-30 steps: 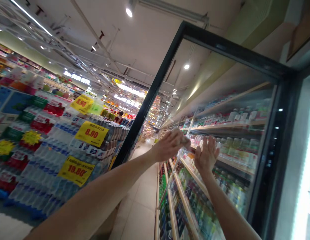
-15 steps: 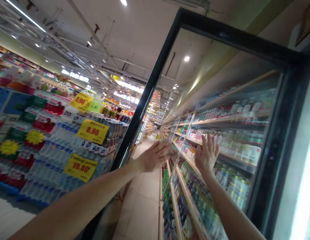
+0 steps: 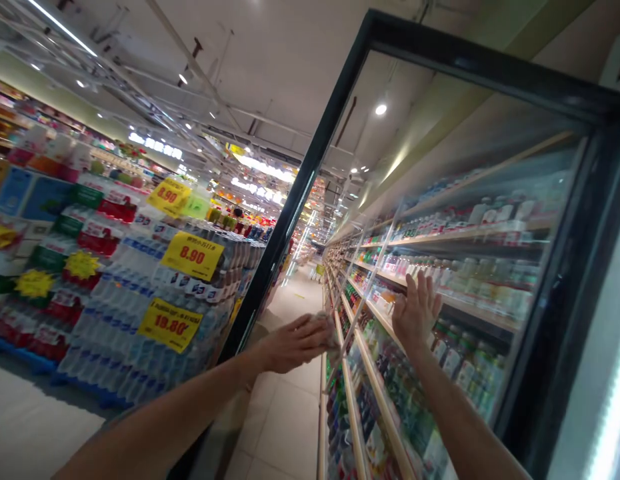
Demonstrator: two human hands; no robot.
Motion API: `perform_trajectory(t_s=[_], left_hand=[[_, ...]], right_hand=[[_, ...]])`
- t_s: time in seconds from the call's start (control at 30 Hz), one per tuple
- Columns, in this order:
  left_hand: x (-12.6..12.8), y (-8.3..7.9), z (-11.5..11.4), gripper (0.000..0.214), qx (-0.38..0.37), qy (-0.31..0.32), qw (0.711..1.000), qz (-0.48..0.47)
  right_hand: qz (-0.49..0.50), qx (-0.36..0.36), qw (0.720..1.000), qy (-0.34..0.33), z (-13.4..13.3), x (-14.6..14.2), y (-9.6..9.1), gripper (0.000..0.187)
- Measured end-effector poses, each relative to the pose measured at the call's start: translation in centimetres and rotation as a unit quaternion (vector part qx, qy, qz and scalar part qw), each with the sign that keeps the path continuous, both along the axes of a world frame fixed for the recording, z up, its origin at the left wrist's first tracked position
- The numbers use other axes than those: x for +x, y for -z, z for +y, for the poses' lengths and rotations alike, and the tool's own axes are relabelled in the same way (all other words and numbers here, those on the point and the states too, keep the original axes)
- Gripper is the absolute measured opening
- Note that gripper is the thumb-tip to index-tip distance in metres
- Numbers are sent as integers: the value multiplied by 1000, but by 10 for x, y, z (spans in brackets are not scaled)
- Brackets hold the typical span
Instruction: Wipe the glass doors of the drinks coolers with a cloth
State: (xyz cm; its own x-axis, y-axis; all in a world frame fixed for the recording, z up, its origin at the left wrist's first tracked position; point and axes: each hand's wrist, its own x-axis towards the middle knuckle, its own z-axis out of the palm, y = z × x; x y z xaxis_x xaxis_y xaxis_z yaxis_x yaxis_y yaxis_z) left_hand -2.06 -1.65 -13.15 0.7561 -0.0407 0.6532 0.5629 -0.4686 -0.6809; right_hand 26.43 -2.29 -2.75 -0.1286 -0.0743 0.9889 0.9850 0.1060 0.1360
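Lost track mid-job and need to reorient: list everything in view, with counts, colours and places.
Glass door: one, black-framed, centre to right
Pale cloth: one, off-white, under the left fingers
Shelves: several, pale-edged, right, through the glass
Shelf bottles: many, mixed colours, on those shelves
Bottle packs: many, clear, red and green, stacked left
Large price signs: three, yellow with red figures, on the stack
Starburst tags: two, yellow, left
Floor: one, pale tiles, below
Ceiling lights: several, white, overhead
Far background: too blurred to count
Left hand: one, bare, lower centre
Right hand: one, bare, fingers spread, right of centre
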Motion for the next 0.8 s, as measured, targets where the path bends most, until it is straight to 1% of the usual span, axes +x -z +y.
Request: perform_trajectory(t_s=[0.03,0.07,0.1,0.13,0.17,0.2,0.23,0.27,0.3,0.33,0.37,0.4,0.43,0.47,0.5,0.53,0.6,0.63,0.67,0.7,0.73,0.77,0.8], left_hand=[[-2,2,1,39,-4,7,1000,16],[-6,-2,3,38,-6,8,1000,2],[-10,-13,4,39,-7,2,999,-44],[-13,-27,5,40,-6,-7,994,-110],[-14,-42,6,40,-6,-21,981,-194],[-14,-53,6,40,-6,-32,961,-274],[-11,-59,6,41,-6,-40,941,-335],[-7,-58,6,41,-6,-42,932,-361],[-2,-51,5,41,-7,-38,938,-344],[4,-39,4,41,-9,-27,957,-288],[9,-25,3,42,-11,-11,978,-207],[13,-12,3,42,-15,9,993,-118],[14,-3,3,42,-19,27,999,-40],[14,1,4,42,-21,40,999,7],[13,-3,5,42,-20,45,999,20],[10,-13,7,42,-18,42,999,-2],[5,-45,9,42,-11,16,992,-123],[5,-61,9,40,-8,-1,979,-203],[7,-73,9,39,-4,-15,962,-272],[10,-79,9,38,2,-23,949,-313],[15,-79,8,38,10,-20,949,-315],[21,-73,7,38,21,-9,961,-274],[27,-63,6,39,34,9,979,-200]], right_hand=[[-3,2,1000,-1,0,0,1,48],[-4,2,1000,-2,0,1,1,48],[-5,-1,1000,-4,0,1,2,49],[-4,-4,1000,-6,0,1,3,49],[-2,-8,1000,-8,0,1,3,50],[-1,-13,1000,-9,0,1,4,50],[0,-16,1000,-10,0,1,4,51],[2,-16,1000,-10,0,1,4,51],[2,-16,1000,-9,0,1,4,51],[1,-14,1000,-8,0,1,4,51],[-1,-12,1000,-6,0,1,4,50],[-4,-9,1000,-3,1,2,4,50],[-6,-5,1000,-2,1,2,4,50],[-8,-1,1000,0,1,2,4,49],[-10,5,1000,1,1,3,4,48],[-11,8,1000,1,1,3,4,47],[-11,11,1000,2,2,4,4,47],[-13,8,1000,2,2,4,4,47],[-14,5,1000,3,2,4,5,48],[-13,1,1000,4,2,3,5,48],[-11,-1,1000,4,2,3,5,48],[-10,-1,1000,5,3,3,5,48],[-9,0,1000,7,3,3,5,48]])
